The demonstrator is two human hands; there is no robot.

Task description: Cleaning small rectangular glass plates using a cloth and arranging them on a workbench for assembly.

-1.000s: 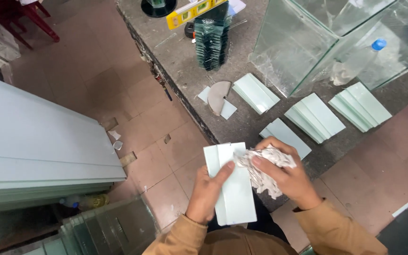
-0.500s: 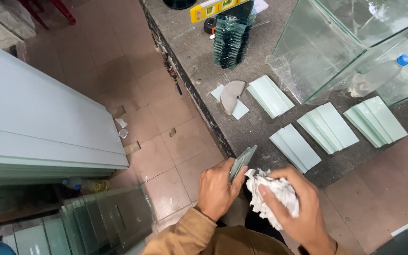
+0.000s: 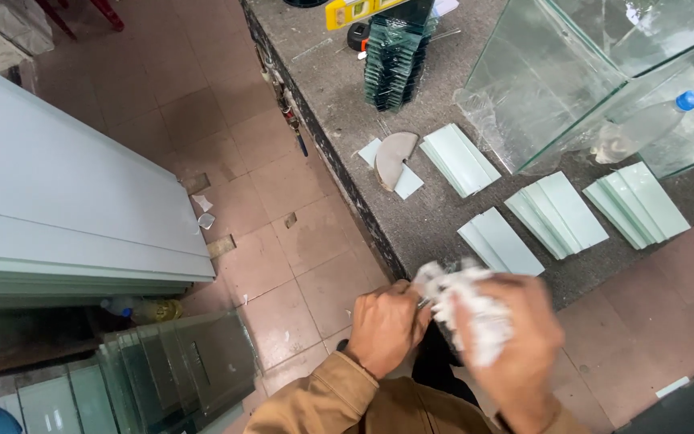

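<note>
White crumpled paper point(image 3: 467, 309) fills both hands — left point(image 3: 387, 325), right point(image 3: 516, 345) — glass strip hidden, axis unclear.

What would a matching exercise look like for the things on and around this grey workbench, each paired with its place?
Things:
1. crumpled white cloth
2. clear plastic bottle with a blue cap
3. half-round tan disc
4. dark stack of glass pieces

Places:
A. behind the glass tank wall
B. in the right hand
C. at the bench's far end
D. on a small pale glass piece

Pairs: 1-B, 2-A, 3-D, 4-C
</note>
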